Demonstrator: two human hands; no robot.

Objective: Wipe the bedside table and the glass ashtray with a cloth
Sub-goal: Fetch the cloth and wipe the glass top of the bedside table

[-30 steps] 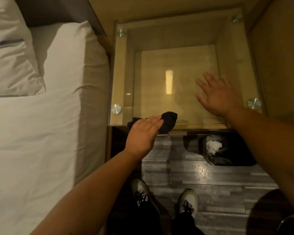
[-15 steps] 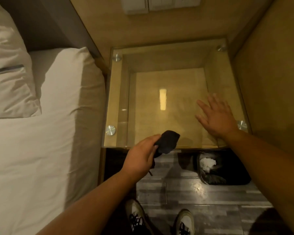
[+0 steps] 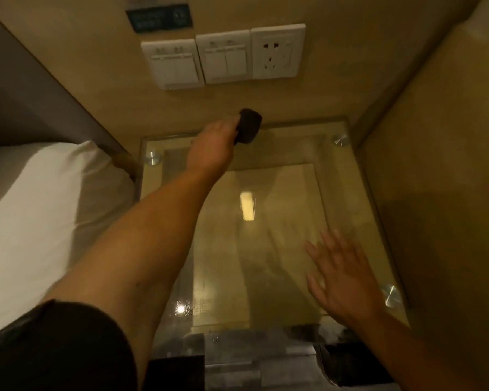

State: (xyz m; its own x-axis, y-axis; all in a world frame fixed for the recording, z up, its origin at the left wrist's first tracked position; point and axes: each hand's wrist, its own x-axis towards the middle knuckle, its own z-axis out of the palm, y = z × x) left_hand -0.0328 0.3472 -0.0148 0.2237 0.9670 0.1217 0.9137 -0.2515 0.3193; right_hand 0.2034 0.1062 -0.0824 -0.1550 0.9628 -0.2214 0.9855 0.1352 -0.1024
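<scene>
The bedside table [image 3: 347,193] has a glass top with round metal studs at its corners and stands in a wooden nook. My left hand [image 3: 213,145] reaches to the table's far edge and grips a dark cloth [image 3: 249,125], which sits at the back rim against the wall. My right hand [image 3: 339,275] rests flat on the glass near the front right, fingers spread, holding nothing. No ashtray is in view.
A white bed [image 3: 40,210] borders the table on the left. Wall switches and a socket [image 3: 223,57] sit above the table. A wooden side panel [image 3: 441,193] closes the right. A dark bin [image 3: 353,365] stands on the floor below the front edge.
My left hand has lifted the cloth from the front edge and carried it to the far edge of the table. My view has moved forward and up. The right hand stays on the glass.
</scene>
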